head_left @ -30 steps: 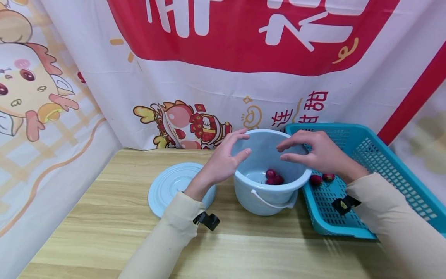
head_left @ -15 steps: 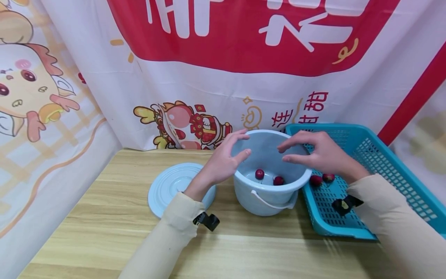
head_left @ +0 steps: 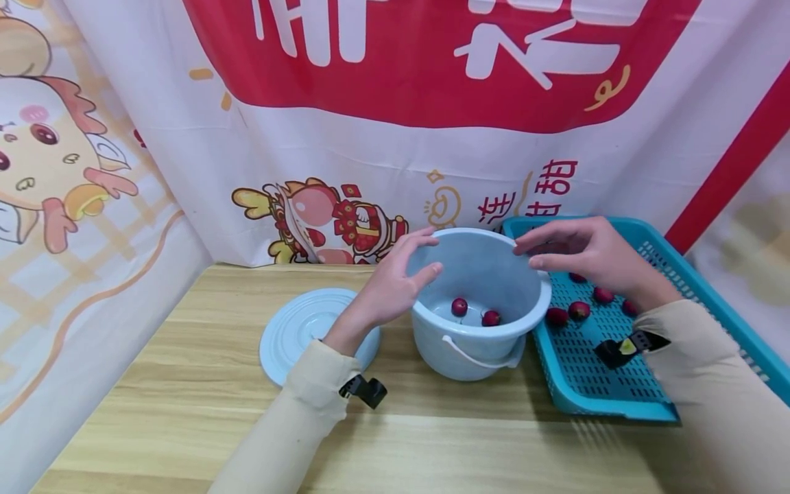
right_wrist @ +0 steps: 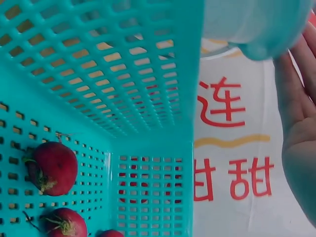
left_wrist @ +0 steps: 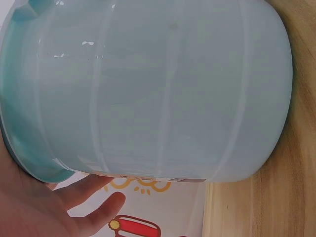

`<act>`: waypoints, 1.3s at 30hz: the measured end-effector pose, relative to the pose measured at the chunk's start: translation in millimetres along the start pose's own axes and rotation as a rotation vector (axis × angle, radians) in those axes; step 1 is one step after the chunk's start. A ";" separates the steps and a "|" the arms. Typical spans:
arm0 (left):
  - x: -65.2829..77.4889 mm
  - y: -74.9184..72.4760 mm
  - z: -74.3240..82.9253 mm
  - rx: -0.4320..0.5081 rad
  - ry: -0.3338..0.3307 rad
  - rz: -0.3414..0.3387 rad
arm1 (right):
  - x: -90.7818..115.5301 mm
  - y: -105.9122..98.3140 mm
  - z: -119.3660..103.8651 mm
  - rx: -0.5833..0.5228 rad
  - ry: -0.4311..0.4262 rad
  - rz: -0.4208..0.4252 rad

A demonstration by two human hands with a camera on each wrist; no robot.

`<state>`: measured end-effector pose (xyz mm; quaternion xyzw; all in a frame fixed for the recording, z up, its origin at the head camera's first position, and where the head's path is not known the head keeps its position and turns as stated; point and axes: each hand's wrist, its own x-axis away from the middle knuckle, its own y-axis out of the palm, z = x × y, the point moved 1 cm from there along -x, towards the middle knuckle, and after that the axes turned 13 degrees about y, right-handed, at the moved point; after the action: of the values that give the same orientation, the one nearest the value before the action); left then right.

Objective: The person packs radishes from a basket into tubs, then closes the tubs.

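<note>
A pale blue bucket [head_left: 470, 357] stands upright on the table with its handle hanging at the front. On its floor two red radishes [head_left: 459, 307] show, lying apart. My left hand [head_left: 395, 281] is at the bucket's left rim, thumb and fingers spread and loosely bent; in the left wrist view some fingers reach along the outside below the rim. At the right rim is my right hand [head_left: 592, 254], holding nothing, its fingers loosely extended between bucket and basket. Several radishes [right_wrist: 57, 168] with roots lie in the teal basket [head_left: 570, 398], partly hidden by the right hand and forearm.
A round pale blue lid [head_left: 286, 336] lies flat on the wooden table [head_left: 185, 384], left of the bucket. The basket stands close against the bucket's right side. Behind the table hangs a printed cloth [head_left: 345, 151].
Radishes that were clustered on the bucket's floor have rolled apart. My right hand has moved right and slightly up from over the bucket, uncovering more radishes in the basket. The left hand stays put.
</note>
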<state>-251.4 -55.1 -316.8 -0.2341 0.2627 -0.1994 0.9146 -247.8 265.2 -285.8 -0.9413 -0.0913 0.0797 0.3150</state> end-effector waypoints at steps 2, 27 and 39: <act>-0.1 -0.1 -0.4 0.000 0.001 0.000 | 0.2 -4.6 2.6 -0.006 0.015 0.013; -0.5 -0.4 -2.2 0.001 0.014 0.002 | -0.8 -41.5 33.4 -0.005 0.168 0.029; -0.6 -0.7 -3.5 0.005 0.014 0.001 | -16.0 -35.3 60.6 0.132 0.266 -0.239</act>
<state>-254.0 -56.5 -318.8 -0.2304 0.2689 -0.2014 0.9132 -280.3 324.4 -310.7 -0.9033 -0.1544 -0.0776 0.3926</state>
